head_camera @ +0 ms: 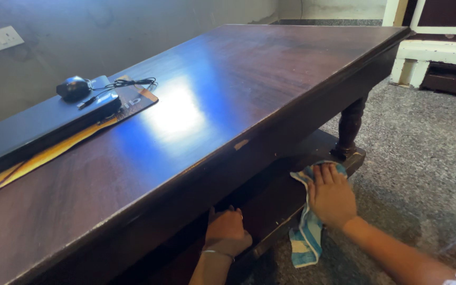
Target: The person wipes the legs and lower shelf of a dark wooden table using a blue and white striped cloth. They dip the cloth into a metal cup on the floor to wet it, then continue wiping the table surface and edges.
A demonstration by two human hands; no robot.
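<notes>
A dark wooden table (pixel 270 68) fills the view, with a lower shelf (pixel 312 153) under its top. My right hand (pixel 331 194) presses flat on a blue and white striped cloth (pixel 306 235) that drapes over the shelf's front edge. My left hand (pixel 227 229), with a thin bangle on the wrist, rests on the shelf edge just under the tabletop, fingers curled into the shadow; what it touches beyond the wood is hidden.
A closed dark laptop (pixel 38 124) lies on a mat at the table's left, with a black mouse (pixel 73 87) and its cable on top. A turned table leg (pixel 350 129) stands right of the cloth. Grey carpet (pixel 423 148) and white furniture (pixel 439 58) lie beyond.
</notes>
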